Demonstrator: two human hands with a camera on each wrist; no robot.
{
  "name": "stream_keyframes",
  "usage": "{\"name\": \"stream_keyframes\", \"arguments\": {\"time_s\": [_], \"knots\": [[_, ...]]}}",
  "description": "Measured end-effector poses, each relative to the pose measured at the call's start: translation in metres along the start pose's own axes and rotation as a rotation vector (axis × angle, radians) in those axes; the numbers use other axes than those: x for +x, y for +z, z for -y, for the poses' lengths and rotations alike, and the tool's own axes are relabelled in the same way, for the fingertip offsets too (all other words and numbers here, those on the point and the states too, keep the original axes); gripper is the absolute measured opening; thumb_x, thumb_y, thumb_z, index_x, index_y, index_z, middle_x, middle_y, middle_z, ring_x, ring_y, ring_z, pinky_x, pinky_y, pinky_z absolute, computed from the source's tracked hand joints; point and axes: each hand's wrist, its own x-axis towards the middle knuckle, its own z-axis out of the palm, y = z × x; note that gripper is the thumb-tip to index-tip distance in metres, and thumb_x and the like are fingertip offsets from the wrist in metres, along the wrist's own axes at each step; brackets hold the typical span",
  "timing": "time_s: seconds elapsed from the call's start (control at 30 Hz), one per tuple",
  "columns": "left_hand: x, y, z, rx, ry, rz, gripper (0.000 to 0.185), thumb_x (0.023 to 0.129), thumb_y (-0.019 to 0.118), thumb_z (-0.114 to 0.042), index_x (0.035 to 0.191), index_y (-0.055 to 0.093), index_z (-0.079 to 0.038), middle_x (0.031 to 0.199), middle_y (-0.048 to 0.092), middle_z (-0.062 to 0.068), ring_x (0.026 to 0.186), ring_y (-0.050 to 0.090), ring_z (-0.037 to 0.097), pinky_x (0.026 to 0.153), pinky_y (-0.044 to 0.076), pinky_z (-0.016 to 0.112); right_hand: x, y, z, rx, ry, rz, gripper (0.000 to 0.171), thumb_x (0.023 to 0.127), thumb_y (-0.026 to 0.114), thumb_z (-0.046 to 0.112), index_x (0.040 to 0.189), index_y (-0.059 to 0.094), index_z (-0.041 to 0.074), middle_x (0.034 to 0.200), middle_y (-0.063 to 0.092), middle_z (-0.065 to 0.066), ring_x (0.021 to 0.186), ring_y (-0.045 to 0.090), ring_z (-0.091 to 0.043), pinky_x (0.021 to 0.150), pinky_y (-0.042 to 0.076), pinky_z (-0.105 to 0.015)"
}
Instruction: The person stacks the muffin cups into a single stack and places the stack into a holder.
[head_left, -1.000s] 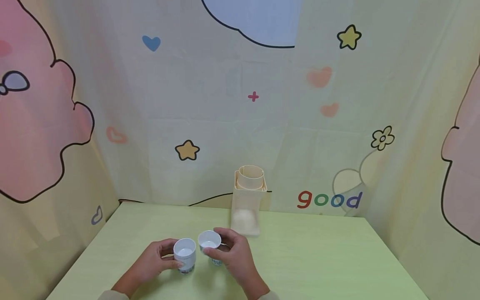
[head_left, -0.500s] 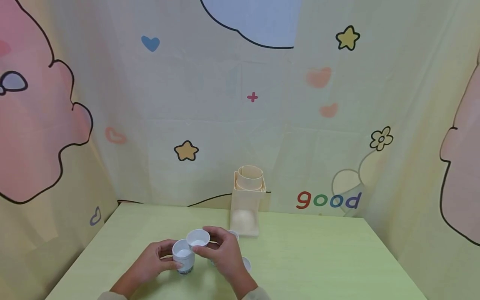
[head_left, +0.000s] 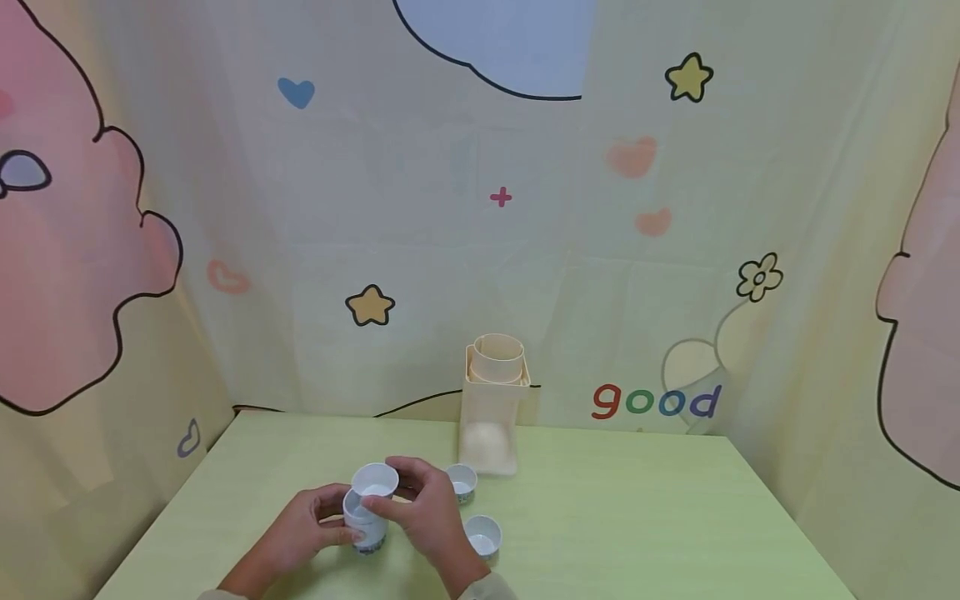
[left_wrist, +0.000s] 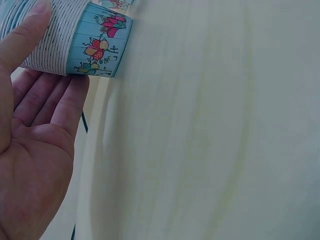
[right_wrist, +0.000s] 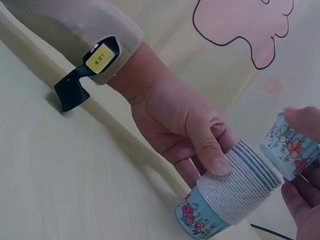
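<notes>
right hand point(head_left: 420, 512) has carried its cup point(head_left: 375, 481) over the stack point(head_left: 365, 525)

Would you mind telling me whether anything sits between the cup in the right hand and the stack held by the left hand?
Nothing visible does. The right hand holds the cup tilted just above the open mouth of the stack, which the left hand steadies on the table. The two loose cups sit off to the right.

Head view: cup stack point(head_left: 365, 527) half hidden btwn both hands, prints too small to read. Right wrist view: lifted cup point(right_wrist: 289, 148) cut by right edge, right hand point(right_wrist: 304, 200) only partly in frame. Left wrist view: stack's rim out of frame top-left; the worktop point(left_wrist: 210, 140) looks blurred.
</notes>
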Motion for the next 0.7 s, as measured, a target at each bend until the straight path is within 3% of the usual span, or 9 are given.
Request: {"name": "stream_keyframes", "arguments": {"time_s": [0.27,0.47,0.7], "knots": [[-0.001,0.001,-0.002,0.013,-0.036,-0.013,0.069,0.08,0.089,-0.017,0.136,0.057,0.008,0.13,0.067,0.024,0.119,0.067,0.034,0.095,0.061,0.03,0.001,0.007,-0.006,-0.071,0.014,-0.016,0.052,0.079,0.09,0.016,0.125,0.069,0.004,0.117,0.075,-0.006,0.107,0.071,-0.015,0.096,0.06,-0.031],[0.001,0.0,0.0,0.008,-0.026,-0.004,0.07,0.081,0.088,-0.017,0.138,0.055,0.009,0.13,0.066,0.025,0.119,0.067,0.032,0.095,0.061,0.03,0.002,0.011,-0.009,-0.129,0.003,-0.03,0.054,0.078,0.091,0.019,0.125,0.069,0.004,0.117,0.075,-0.005,0.108,0.07,-0.015,0.1,0.059,-0.04],[0.0,0.0,-0.001,0.006,-0.032,-0.009,0.07,0.081,0.089,-0.016,0.137,0.056,0.01,0.131,0.065,0.026,0.12,0.066,0.031,0.094,0.061,0.029,0.003,0.013,-0.017,-0.158,0.028,-0.018,0.052,0.079,0.091,0.023,0.124,0.07,0.009,0.118,0.074,-0.002,0.109,0.069,-0.013,0.099,0.058,-0.03]]}}
